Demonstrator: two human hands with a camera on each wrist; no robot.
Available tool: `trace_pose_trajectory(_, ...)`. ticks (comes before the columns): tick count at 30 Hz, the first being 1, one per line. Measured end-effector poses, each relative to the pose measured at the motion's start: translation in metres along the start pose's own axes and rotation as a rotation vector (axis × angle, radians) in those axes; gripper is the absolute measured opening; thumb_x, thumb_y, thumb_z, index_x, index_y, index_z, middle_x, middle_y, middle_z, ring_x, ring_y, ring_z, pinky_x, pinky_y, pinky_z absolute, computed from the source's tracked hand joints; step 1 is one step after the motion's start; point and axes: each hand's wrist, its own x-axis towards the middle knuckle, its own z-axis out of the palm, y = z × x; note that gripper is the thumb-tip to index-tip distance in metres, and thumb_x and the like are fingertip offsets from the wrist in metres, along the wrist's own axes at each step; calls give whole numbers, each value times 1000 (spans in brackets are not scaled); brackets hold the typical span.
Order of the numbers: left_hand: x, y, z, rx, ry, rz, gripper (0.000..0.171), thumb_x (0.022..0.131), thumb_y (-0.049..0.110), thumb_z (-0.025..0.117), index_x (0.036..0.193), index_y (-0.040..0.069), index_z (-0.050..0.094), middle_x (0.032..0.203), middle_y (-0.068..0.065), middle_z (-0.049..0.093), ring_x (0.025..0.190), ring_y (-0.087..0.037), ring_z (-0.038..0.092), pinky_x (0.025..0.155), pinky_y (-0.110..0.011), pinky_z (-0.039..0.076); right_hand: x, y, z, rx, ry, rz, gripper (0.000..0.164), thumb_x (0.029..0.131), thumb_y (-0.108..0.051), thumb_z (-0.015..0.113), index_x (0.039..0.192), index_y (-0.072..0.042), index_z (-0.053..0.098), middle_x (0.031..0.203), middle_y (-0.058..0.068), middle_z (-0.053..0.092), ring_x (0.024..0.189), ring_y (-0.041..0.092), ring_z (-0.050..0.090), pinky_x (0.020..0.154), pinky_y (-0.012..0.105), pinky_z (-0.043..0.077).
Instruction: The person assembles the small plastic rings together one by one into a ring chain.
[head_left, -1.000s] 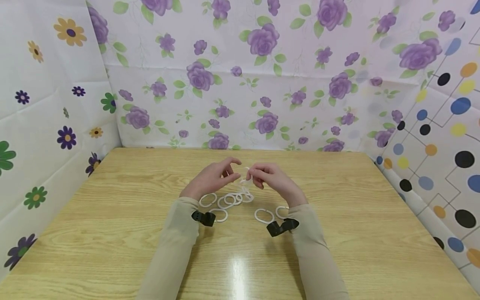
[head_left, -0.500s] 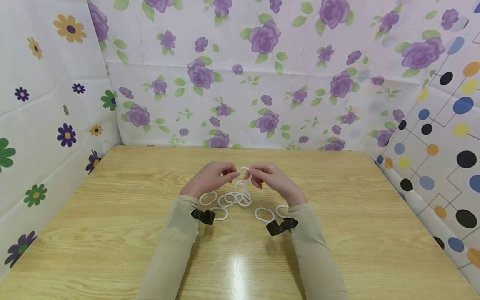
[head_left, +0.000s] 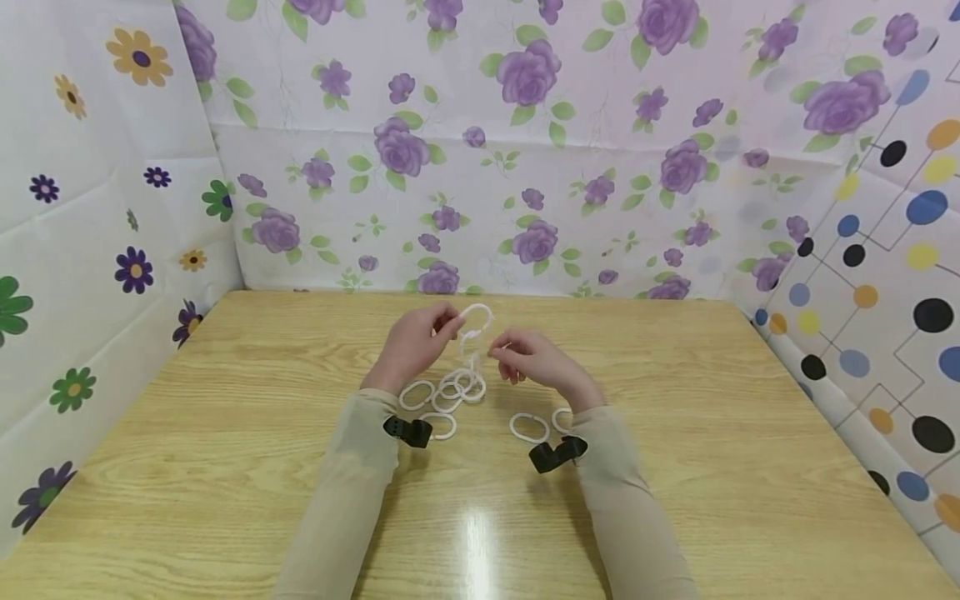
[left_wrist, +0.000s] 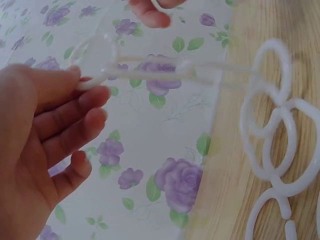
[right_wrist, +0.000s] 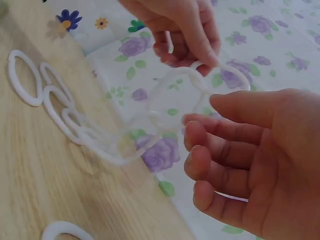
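Note:
My left hand (head_left: pixel 415 346) pinches a white oval plastic ring (head_left: pixel 477 306) between thumb and index finger, raised above the table. More white rings are linked below it, and this chain (left_wrist: pixel 291 135) trails down into a heap on the wood. Just to the right, my right hand (head_left: pixel 536 358) hovers with loosely bent fingers, thumb and index fingertips apart. In the right wrist view its fingertips are close to the hanging rings, with nothing gripped. The hanging links look blurred in the left wrist view.
Single white rings lie on the wooden table (head_left: pixel 225 467): a ring (head_left: pixel 512 427) near the right wrist, another partly behind the right sleeve, and a ring (head_left: pixel 454 427) by the left wrist. A flowered cloth (head_left: pixel 480 208) stands behind the table.
Both hands were at the top ring half a second ago; the right hand has let go. The left hand has lifted the ring up and away, drawing the chain along.

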Motion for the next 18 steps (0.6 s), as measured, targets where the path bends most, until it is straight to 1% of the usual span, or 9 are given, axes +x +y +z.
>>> trace_pose_trajectory(2, 1, -2, 0, -20, 68, -17, 24, 101, 30, 53, 98, 10, 66, 81, -5, 68, 67, -16, 55, 63, -30, 41, 2, 0, 5, -81, -51, -16, 23, 101, -19, 51, 105, 0, 63, 71, 3, 60, 63, 14, 55, 65, 38, 51)
trace_pose_trajectory(3, 1, -2, 0, -34, 98, -29, 23, 100, 29, 53, 97, 9, 66, 81, -5, 68, 68, -17, 56, 63, -30, 41, 3, -1, 8, -115, -85, -30, 23, 101, -19, 51, 104, 0, 65, 72, 3, 60, 64, 14, 55, 66, 37, 51)
trace_pose_trajectory(5, 1, -3, -1, -70, 151, -45, 21, 100, 26, 55, 97, 8, 65, 81, -7, 69, 70, -19, 57, 64, -30, 41, 6, -3, 14, -156, -170, -72, 23, 100, -17, 52, 106, 0, 65, 76, 5, 62, 67, 13, 57, 68, 36, 52)
trace_pose_trajectory(6, 2, -3, -1, -85, 171, -50, 20, 100, 25, 55, 97, 8, 65, 81, -8, 69, 70, -19, 57, 64, -29, 41, 7, -5, 18, -180, -212, -98, 22, 99, -16, 53, 107, 0, 66, 79, 5, 63, 69, 12, 57, 68, 33, 51)
trace_pose_trajectory(8, 1, -3, -2, -108, 198, -61, 19, 99, 24, 56, 97, 7, 65, 81, -8, 69, 71, -20, 57, 64, -29, 40, 8, -8, 26, -220, -291, -136, 19, 97, -14, 55, 108, -3, 66, 82, 4, 63, 71, 9, 56, 69, 28, 50)
trace_pose_trajectory(10, 1, -4, -3, -125, 210, -68, 19, 99, 24, 56, 98, 7, 65, 81, -9, 69, 71, -21, 57, 64, -29, 40, 10, -10, 35, -257, -358, -159, 18, 94, -11, 57, 109, -6, 66, 82, 3, 62, 70, 7, 54, 68, 23, 47)
trace_pose_trajectory(12, 1, -4, -4, -130, 208, -70, 19, 99, 24, 56, 98, 7, 65, 81, -10, 69, 70, -21, 57, 63, -29, 40, 11, -11, 42, -298, -415, -161, 19, 91, -9, 60, 110, -9, 66, 79, 0, 61, 68, 5, 51, 66, 20, 43)
trace_pose_trajectory(16, 0, -4, -5, -134, 193, -68, 19, 99, 24, 56, 99, 8, 64, 83, -11, 69, 71, -20, 57, 63, -29, 40, 12, -11, 53, -336, -495, -101, 21, 89, -11, 65, 111, -9, 65, 74, -3, 58, 65, 3, 48, 64, 18, 40)
trace_pose_trajectory(18, 0, -5, -5, -132, 189, -63, 19, 100, 25, 55, 99, 8, 64, 83, -11, 70, 72, -19, 58, 62, -29, 40, 12, -10, 56, -351, -510, -71, 20, 89, -12, 67, 109, -9, 64, 73, -4, 56, 64, 4, 47, 63, 18, 39)
